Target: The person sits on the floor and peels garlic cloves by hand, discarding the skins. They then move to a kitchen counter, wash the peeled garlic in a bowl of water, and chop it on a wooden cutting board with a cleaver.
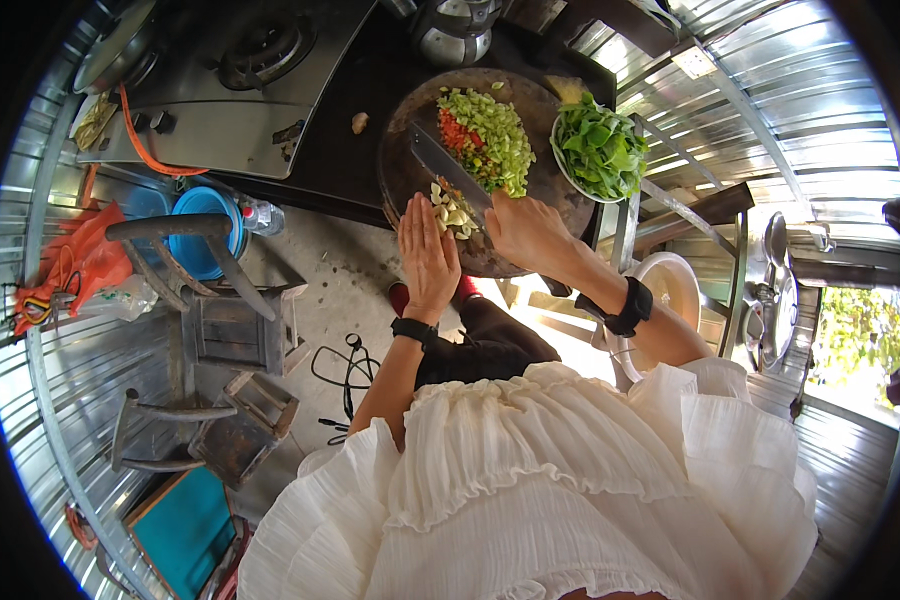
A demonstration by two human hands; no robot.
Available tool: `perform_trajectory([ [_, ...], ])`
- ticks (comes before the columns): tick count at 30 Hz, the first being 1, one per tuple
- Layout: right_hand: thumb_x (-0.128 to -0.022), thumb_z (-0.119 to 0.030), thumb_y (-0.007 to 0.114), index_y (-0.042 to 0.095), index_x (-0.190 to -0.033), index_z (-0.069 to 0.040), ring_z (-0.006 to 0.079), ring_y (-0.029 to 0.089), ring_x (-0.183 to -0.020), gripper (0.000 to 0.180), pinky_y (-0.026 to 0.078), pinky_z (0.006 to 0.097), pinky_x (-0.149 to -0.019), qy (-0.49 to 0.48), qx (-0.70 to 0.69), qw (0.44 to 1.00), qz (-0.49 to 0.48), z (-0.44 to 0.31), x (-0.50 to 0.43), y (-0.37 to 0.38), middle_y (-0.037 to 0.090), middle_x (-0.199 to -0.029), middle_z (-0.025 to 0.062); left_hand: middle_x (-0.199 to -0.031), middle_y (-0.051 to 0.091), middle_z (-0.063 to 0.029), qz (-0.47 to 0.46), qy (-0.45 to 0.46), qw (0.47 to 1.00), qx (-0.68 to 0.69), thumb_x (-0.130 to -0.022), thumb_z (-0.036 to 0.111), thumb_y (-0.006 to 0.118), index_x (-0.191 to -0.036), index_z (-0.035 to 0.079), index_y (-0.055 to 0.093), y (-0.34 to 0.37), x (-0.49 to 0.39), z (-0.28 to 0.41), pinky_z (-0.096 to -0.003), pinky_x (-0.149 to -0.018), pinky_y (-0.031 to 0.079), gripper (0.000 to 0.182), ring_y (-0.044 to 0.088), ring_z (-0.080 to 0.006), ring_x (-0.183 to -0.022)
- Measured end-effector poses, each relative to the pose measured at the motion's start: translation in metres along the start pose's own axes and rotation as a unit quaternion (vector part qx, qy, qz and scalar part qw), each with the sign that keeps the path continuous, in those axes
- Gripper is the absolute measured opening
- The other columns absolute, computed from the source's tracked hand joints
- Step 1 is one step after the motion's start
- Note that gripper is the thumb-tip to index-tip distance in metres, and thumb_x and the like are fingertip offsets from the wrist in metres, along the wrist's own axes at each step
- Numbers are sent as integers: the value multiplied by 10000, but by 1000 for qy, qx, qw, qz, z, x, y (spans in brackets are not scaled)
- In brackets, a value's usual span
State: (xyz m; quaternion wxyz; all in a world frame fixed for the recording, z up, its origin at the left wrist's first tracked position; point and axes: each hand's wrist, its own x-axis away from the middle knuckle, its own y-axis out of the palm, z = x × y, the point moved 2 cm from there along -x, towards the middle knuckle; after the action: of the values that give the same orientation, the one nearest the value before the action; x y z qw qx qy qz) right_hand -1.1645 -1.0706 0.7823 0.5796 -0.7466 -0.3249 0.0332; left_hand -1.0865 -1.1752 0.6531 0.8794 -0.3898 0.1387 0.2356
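My right hand (529, 229) grips the handle of a cleaver (450, 169), whose blade lies over the round wooden chopping board (412, 120) and points to the upper left. My left hand (427, 259) is flat with its fingers straight and close together, at the board's near left edge. Beside its fingertips lie pale garlic pieces (454, 216). Beyond the blade sit chopped light green vegetable pieces (499, 135) and chopped red pepper (456, 133). A white bowl of green leaves (600, 150) stands against the board's right side. My left palm and what may be under it are hidden.
A gas stove (217, 135) stands at the left of the dark counter (337, 150), with a metal kettle (457, 34) behind the board. A small brown piece (360, 122) lies on the counter. Below are a blue bucket (206, 232), wooden chairs (232, 330) and a black cable (345, 375).
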Motion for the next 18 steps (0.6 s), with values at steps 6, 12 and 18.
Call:
perform_trajectory([
  [6,-857,-167,444,504,-853,63,434,604,-662,237,483,507,-622,16,1,1000,7,3,2,14,598,-680,267,-1008,495,-91,-4,-20,994,-108,-836,199,569,-1248,49,489,-10,3,0,-393,-773,385,446,488,-277,-916],
  [12,-882,-188,461,463,-827,20,389,591,-520,216,480,475,-486,51,5,993,102,4,16,63,575,-562,215,-837,477,-60,-77,-34,985,-148,-826,190,570,-1209,42,509,-1,-7,-5,-369,-708,378,415,482,-243,-821],
  [18,-878,-204,455,492,-846,31,410,593,-575,241,482,496,-550,13,2,998,54,11,6,34,585,-605,230,-838,505,-98,-33,-23,994,-100,-818,162,569,-1217,-26,481,0,-10,-1,-384,-721,397,451,501,-265,-818],
])
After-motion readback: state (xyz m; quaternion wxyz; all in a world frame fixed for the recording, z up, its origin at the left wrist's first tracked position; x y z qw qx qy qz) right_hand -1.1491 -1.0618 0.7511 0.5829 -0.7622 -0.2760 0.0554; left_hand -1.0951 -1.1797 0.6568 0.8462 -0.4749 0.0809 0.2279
